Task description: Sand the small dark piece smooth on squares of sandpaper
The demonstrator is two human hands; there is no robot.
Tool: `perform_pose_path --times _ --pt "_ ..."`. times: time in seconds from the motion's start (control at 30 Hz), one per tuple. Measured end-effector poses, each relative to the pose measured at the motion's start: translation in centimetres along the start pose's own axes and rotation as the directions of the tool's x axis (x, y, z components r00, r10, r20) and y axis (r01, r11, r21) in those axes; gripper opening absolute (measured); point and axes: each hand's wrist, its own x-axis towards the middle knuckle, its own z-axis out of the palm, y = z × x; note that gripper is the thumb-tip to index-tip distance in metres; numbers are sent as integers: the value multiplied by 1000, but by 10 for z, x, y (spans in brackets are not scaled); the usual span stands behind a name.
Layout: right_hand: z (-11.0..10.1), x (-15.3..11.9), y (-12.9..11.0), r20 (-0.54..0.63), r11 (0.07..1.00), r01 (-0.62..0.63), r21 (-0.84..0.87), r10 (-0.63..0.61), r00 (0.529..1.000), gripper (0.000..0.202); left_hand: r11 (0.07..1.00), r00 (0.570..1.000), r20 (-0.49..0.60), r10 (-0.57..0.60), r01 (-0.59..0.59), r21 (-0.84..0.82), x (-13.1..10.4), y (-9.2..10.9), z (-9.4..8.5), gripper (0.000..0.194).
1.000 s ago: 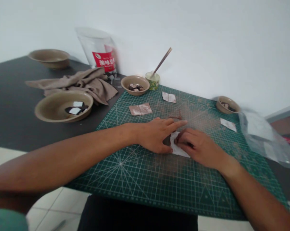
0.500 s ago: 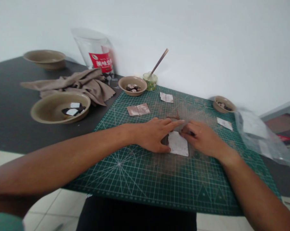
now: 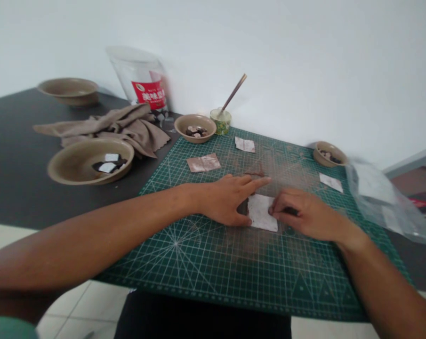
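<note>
White sheet (image 3: 260, 214) flat on a green mat (image 3: 213, 263). Left hand (image 3: 227, 200), fingers spread, rests at the sheet's left edge; right hand (image 3: 301, 214) apparently pinches a dark piece (image 3: 271, 211) at its right. Probably light, creasable; best held by its margins.

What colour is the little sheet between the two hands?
The sheet is white; the head view shows it best.

Cloth (image 3: 123, 126) and mat (image 3: 241, 263) on table (image 3: 17, 165)

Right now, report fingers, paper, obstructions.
Paper flat. Left fingers spread at left edge. Right fingers pinch dark piece at right edge. Other papers not blocking.
</note>
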Motion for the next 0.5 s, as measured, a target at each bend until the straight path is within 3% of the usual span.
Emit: perform_pose_path --times 0.07,0.13,0.27,0.4,0.5 --pt "5 0 -8 27 997 54 55 -55 998 7 1000 1000 -7 8 -8 1 0 -1 1 101" --pt "9 5 -12 -33 999 52 -17 -52 998 7 1000 1000 -13 -1 1 -1 1 -1 1 100" --pt "3 10 -3 -157 989 -101 -107 84 984 8 1000 1000 -16 -9 9 -9 1 -2 1 100" --pt "3 3 -7 -8 998 10 55 -9 1000 7 1000 1000 -15 -6 6 -5 0 -1 1 101" --pt "11 8 -14 -38 997 57 44 -56 998 7 1000 1000 -21 -2 1 -11 1 -2 2 101"
